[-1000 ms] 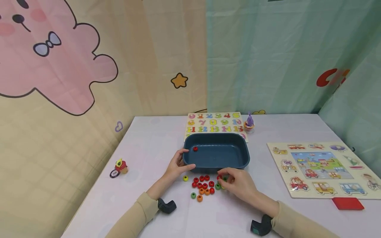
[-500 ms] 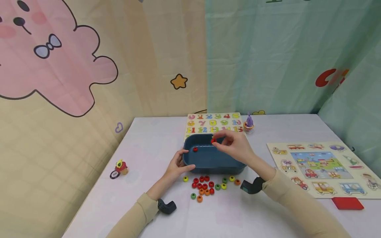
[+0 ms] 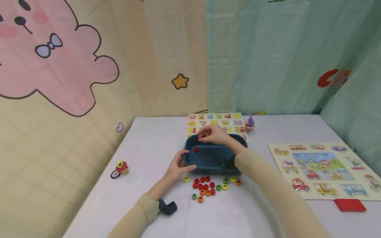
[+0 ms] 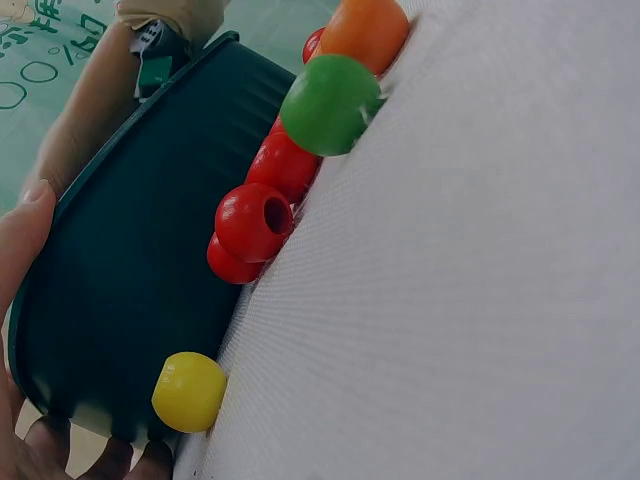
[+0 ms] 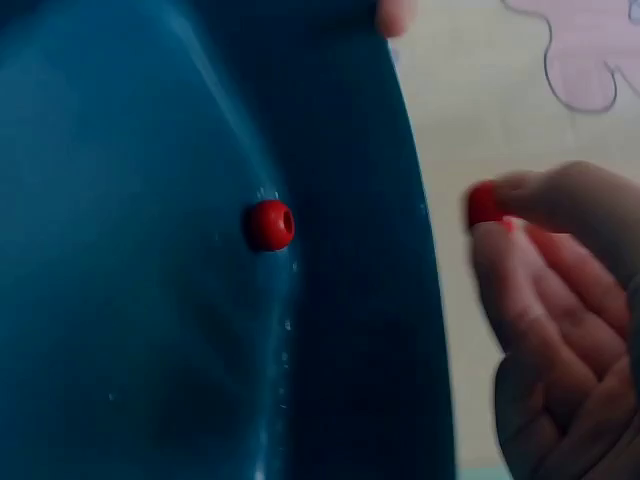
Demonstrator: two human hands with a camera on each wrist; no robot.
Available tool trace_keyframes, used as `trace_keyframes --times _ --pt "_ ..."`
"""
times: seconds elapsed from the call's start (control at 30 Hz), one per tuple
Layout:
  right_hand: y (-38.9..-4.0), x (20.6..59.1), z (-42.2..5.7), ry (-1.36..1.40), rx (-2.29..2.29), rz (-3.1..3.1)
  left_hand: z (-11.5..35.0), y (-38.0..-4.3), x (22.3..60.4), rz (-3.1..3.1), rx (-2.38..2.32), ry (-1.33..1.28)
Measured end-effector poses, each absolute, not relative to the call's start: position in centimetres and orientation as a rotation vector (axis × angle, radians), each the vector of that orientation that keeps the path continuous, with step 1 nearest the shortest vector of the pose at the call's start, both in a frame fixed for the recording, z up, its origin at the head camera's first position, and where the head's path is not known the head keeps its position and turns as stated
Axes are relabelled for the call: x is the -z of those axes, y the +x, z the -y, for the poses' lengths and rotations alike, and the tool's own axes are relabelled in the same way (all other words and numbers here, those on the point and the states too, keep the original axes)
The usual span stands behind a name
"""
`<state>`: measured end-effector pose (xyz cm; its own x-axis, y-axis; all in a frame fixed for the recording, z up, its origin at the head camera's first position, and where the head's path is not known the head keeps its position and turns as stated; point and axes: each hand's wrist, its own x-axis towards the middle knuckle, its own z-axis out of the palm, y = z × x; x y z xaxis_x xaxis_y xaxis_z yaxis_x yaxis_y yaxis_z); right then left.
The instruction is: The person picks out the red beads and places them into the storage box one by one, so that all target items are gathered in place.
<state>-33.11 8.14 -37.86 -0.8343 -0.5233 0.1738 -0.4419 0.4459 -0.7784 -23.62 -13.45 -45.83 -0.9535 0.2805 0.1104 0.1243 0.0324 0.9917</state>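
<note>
A dark blue rectangular basin (image 3: 208, 158) stands in the middle of the table in the head view. My left hand (image 3: 178, 165) holds its left end, thumb on the near rim and fingers around the side. Above the basin's far left part, my right hand (image 3: 214, 135) pinches a red bead (image 5: 485, 203) between thumb and forefinger. Another red bead (image 5: 270, 225) lies on the basin floor. In front of the basin, several red beads (image 3: 205, 187) are scattered with orange beads (image 3: 200, 199), green beads (image 3: 218, 187) and yellow beads (image 3: 186, 179).
Behind the basin lies a number puzzle board (image 3: 214, 119), with a purple figurine (image 3: 250, 122) to its right. A vehicle puzzle board (image 3: 324, 172) and a red block (image 3: 350, 205) are at the right. A small red-and-yellow toy (image 3: 122, 167) stands at the left.
My right hand has picked up a red bead from the table and carried it up and left over the basin. The left hand keeps its hold on the basin.
</note>
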Motion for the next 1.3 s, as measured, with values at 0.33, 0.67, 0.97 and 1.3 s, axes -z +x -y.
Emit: trace_keyframes --times 0.33,0.67,0.97,1.3 --pt "-35.1 40.8 -7.3 -0.802 1.099 -2.510 13.5 -23.7 45.9 -2.153 -2.073 0.466" --pt "-35.1 41.7 -6.6 -0.807 0.926 -2.572 13.6 -23.7 45.9 -2.152 -2.062 0.483" --pt "-35.0 41.5 -6.5 -0.782 0.903 -2.571 13.4 -23.8 46.0 -2.143 -2.047 0.470" --pt "-32.4 35.4 -7.9 -0.944 0.773 -2.648 13.3 -23.5 45.8 -2.211 -2.043 0.409"
